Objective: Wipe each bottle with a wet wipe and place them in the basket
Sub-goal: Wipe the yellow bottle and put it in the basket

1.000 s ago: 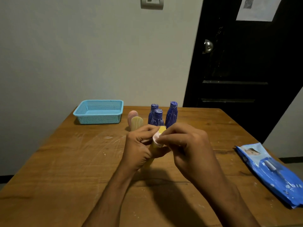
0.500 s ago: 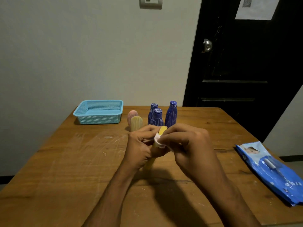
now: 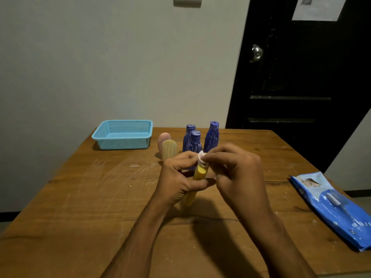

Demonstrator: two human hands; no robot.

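Wipe (image 3: 201, 156) now atop yellow bottle (image 3: 197, 175), right hand (image 3: 234, 171) pinching it, left hand (image 3: 178, 177) gripping bottle.

— Between the hands (image 3: 176, 177) (image 3: 236, 173) and the basket (image 3: 122, 135), what stands?

— Bare wood on the left part of the table (image 3: 80, 197), so open passage there. On the direct line, a pale yellow bottle (image 3: 169, 149) with a pink one (image 3: 163, 138) just behind, both near the right side of the basket.

— And further right?

— Three blue bottles (image 3: 193, 140) close together, standing upright, right behind the hands. Narrow gaps between them.

— On the right edge?

— A blue pack of wipes (image 3: 331, 207), lying flat, well apart from the hands. Free wood between. Above the basket, nothing over the opening.
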